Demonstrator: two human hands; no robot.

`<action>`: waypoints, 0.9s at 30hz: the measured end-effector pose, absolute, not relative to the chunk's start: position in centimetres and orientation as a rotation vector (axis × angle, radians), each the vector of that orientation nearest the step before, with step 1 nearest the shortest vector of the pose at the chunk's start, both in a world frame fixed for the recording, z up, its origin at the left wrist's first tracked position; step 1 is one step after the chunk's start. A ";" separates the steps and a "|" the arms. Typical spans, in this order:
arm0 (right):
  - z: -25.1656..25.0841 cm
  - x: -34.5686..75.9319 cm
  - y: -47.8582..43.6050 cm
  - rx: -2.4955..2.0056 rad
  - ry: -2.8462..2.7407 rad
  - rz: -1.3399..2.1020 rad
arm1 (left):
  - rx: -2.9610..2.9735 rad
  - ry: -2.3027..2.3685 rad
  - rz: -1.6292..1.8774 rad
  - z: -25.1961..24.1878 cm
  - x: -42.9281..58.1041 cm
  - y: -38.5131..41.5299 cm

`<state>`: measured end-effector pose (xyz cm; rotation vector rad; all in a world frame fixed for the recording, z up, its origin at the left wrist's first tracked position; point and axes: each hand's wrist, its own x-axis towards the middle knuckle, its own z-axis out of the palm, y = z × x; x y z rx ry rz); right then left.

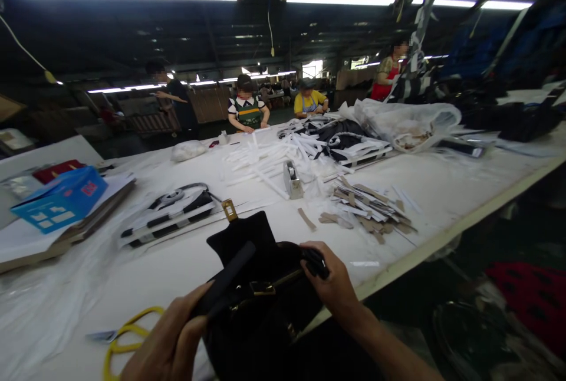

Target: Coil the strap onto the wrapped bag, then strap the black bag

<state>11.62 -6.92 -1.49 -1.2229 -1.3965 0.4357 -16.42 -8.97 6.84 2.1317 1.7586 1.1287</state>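
A black handbag (260,334) with gold-coloured metal fittings is held at the near edge of the table, its front flap (247,236) raised and a gold clasp plate (229,210) at the flap's tip. My left hand (177,334) is closed on the bag's left side, beside a dark strip standing across the opening. On the right, my right hand (331,281) pinches the bag's upper right edge and a black strap part there. The bag's lower part merges with dark surroundings. Yellow-handled scissors (132,334) lie on the table just left of my left hand.
A tape dispenser (292,180) and a pile of paper strips (375,207) lie beyond the bag. Left are a wrapped striped bag (172,210) and a blue box (62,198) on boards. The table's edge (464,227) runs along the right. Several people work farther back.
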 end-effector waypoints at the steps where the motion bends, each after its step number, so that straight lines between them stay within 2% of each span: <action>1: -1.7 11.6 -6.9 -1.218 -1.413 0.425 | 2.183 1.752 1.091 7.8 -15.7 -8.9; 4: -1.6 11.8 -7.1 -1.204 -1.424 0.488 | 2.352 1.693 1.026 10.4 -12.5 -8.3; 11: 0.3 13.3 -8.7 -0.909 -1.296 1.061 | 2.449 1.331 0.546 12.7 -8.0 -5.8; 20: -0.1 14.1 -8.3 -0.860 -1.303 1.105 | 2.329 1.194 0.579 10.2 -9.0 -5.0; 27: -0.9 14.0 -8.2 -0.828 -1.343 1.039 | 2.440 1.168 0.670 10.2 -9.4 -4.9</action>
